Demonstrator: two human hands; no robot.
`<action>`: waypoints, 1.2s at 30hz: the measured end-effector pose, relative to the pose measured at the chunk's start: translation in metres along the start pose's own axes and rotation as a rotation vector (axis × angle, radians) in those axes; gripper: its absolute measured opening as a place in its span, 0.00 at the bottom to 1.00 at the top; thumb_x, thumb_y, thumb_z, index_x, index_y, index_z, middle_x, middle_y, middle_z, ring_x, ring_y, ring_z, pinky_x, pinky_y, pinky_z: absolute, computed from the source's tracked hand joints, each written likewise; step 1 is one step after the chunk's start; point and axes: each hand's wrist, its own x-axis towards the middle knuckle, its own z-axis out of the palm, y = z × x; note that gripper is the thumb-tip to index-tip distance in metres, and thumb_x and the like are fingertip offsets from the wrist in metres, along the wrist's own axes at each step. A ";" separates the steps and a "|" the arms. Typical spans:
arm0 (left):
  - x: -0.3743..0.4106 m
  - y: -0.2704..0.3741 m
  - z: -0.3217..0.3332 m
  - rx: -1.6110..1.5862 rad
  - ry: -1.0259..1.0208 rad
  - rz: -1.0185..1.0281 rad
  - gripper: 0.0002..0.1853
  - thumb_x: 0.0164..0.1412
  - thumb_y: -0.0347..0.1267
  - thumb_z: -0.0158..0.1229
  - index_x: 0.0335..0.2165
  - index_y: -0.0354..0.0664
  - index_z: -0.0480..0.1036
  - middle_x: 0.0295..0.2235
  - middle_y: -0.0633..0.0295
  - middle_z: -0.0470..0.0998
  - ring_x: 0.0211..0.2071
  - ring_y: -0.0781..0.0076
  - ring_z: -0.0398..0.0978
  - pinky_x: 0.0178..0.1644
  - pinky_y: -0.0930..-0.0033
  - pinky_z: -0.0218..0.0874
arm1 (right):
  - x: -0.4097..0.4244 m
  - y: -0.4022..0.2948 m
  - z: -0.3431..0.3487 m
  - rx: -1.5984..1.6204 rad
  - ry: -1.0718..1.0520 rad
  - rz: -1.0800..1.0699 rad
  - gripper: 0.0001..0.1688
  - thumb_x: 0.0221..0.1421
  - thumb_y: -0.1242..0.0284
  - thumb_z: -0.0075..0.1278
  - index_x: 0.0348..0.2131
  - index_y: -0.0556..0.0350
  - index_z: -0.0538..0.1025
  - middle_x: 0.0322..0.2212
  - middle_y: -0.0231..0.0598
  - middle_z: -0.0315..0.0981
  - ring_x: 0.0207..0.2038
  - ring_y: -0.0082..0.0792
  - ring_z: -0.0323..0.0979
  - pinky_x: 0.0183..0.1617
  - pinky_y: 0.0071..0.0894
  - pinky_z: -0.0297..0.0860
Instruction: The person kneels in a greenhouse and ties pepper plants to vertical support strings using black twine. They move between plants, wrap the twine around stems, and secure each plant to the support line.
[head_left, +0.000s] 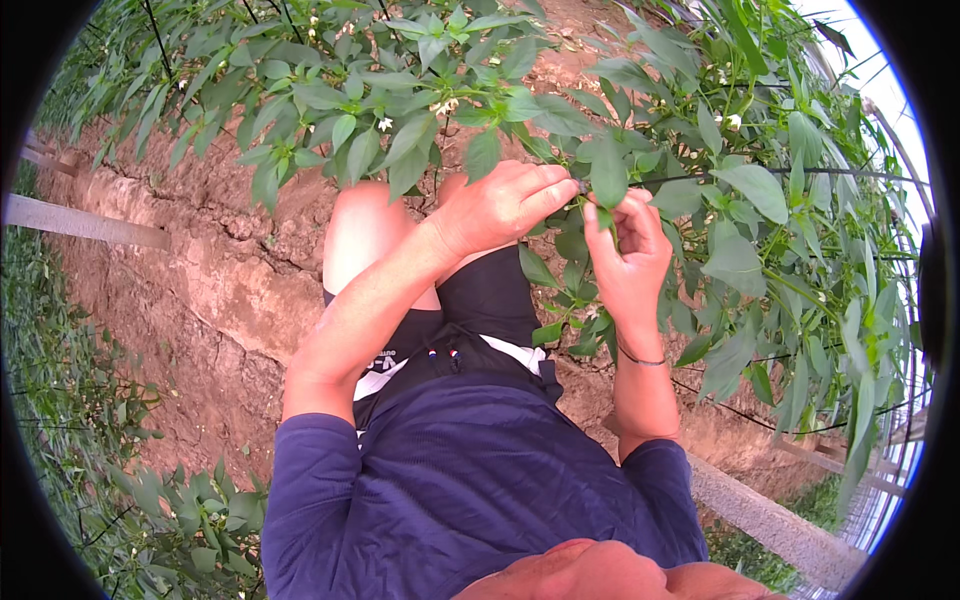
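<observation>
My left hand (506, 202) reaches in from the left, with thumb and fingers pinched on a small dark bit that seems to be part of the black cord (697, 178). That cord runs right from the fingertips, through the foliage. Close against it is my right hand (634, 255), its fingers curled and its thumb raised to the same spot. A hanging leaf (609, 171) partly covers the right fingertips, so what they grip is hidden. Both hands are among the leafy stems of a pepper plant (739, 259), which bears small white flowers.
More pepper plants (315, 97) line the far side, with thin black cords among them. Below my bent knees (367, 232) lies cracked reddish soil (217, 277). A pale beam (90, 221) juts in at left and a concrete-like post (772, 517) at lower right.
</observation>
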 end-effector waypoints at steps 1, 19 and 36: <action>0.000 0.000 -0.003 -0.035 -0.048 -0.036 0.18 0.54 0.21 0.66 0.45 0.36 0.77 0.40 0.53 0.83 0.36 0.54 0.83 0.39 0.60 0.77 | -0.002 0.006 0.001 0.051 0.007 -0.044 0.17 0.57 0.76 0.68 0.45 0.62 0.81 0.29 0.27 0.71 0.27 0.16 0.65 0.31 0.20 0.65; 0.017 0.020 0.002 -0.242 0.017 -0.444 0.16 0.61 0.21 0.65 0.48 0.35 0.78 0.39 0.53 0.83 0.36 0.63 0.84 0.41 0.65 0.75 | 0.051 -0.005 -0.023 0.490 -0.034 0.236 0.26 0.67 0.70 0.61 0.60 0.60 0.75 0.42 0.33 0.79 0.37 0.20 0.76 0.43 0.21 0.73; 0.050 0.030 0.006 -0.311 0.089 -0.649 0.16 0.60 0.22 0.65 0.48 0.36 0.77 0.37 0.56 0.83 0.37 0.71 0.80 0.45 0.67 0.72 | 0.152 -0.082 -0.133 -0.360 0.535 -0.399 0.19 0.71 0.73 0.51 0.57 0.61 0.76 0.49 0.48 0.81 0.52 0.36 0.81 0.58 0.34 0.74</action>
